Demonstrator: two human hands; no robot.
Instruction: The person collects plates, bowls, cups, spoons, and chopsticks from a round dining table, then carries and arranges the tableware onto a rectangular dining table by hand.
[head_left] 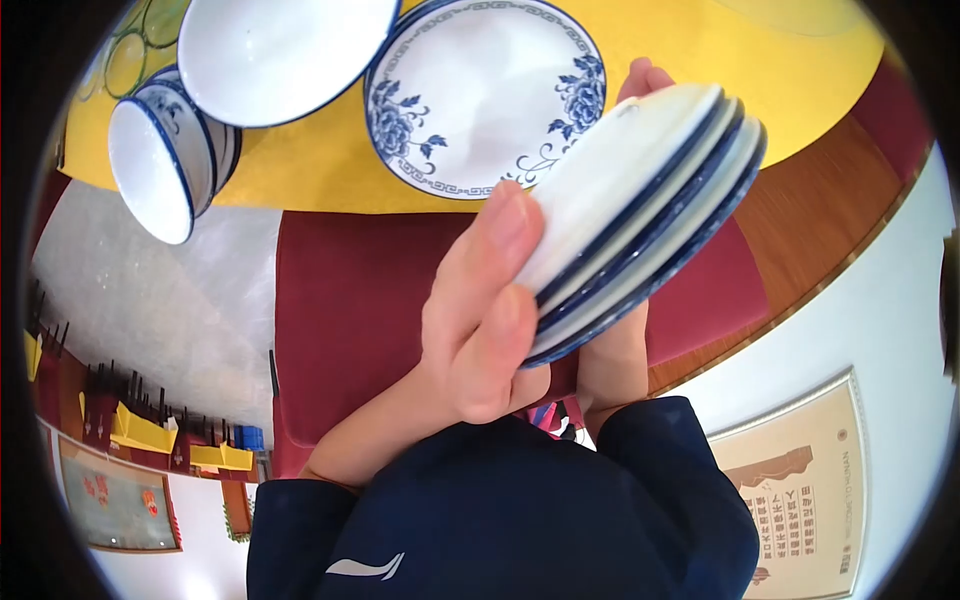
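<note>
A tilted stack of several small white plates (620, 185) with dark blue rims is held up in front of my body. My left hand (480, 310) grips its lower left edge, with the fingers closed on the rims. Behind the stack, my right hand (645, 78) shows only its fingertips past the far edge; the palm is hidden by the plates. Just beyond lies a large white plate (480, 95) with blue flowers and a patterned border, on the yellow tablecloth (750, 60).
A large white bowl (285, 55) stands left of the flowered plate. Nested smaller bowls (150, 175) are at the table's left edge, near clear glasses (125, 62). A dark red chair or cloth surface (350, 290) lies below the table edge. A framed panel (800, 490) hangs on the right wall.
</note>
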